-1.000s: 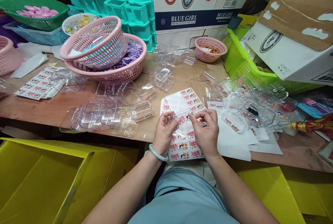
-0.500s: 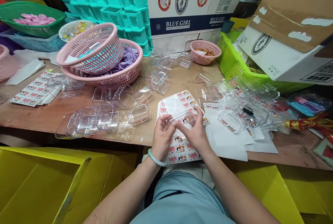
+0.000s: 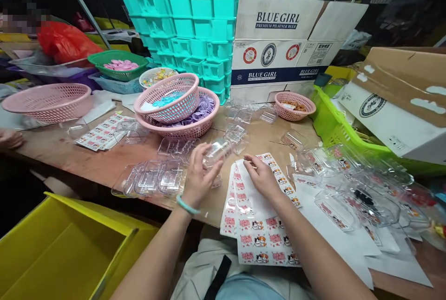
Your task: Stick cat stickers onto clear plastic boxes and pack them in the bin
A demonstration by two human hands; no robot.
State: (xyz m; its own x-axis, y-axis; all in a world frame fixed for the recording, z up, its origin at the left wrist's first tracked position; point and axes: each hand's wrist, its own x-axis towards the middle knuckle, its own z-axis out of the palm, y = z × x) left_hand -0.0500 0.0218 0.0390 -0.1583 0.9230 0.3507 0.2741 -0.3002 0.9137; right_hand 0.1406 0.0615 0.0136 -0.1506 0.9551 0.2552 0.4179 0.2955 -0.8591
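My left hand (image 3: 200, 177), with a pale bangle at the wrist, is raised left of the sticker sheets. Between its thumb and fingers is a clear plastic case (image 3: 220, 150), slightly blurred, with a pinkish print along its edge. My right hand (image 3: 263, 179) lies over the upper part of a sticker sheet (image 3: 258, 239) printed with cartoon cats and pink lettering. Its fingers are loosely bent and apart, with no case in them. Further clear cases (image 3: 156, 177) lie overlapped in a row left of my left hand. Stickered cases (image 3: 336, 214) lie heaped on the right.
Pink baskets (image 3: 181, 126) with purple and blue pieces stand behind my left hand. A small pink basket (image 3: 294, 109), a lime green crate (image 3: 334, 121), turquoise bins (image 3: 188, 49) and a beer carton (image 3: 275, 75) line the back. A yellow box (image 3: 69, 244) is below the table edge. Another person's hand (image 3: 10, 139) shows at far left.
My hands have parted. The left has carried the clear case up and left, off the sticker sheet, while the right has let go of it. The view has tilted upward and turned left.
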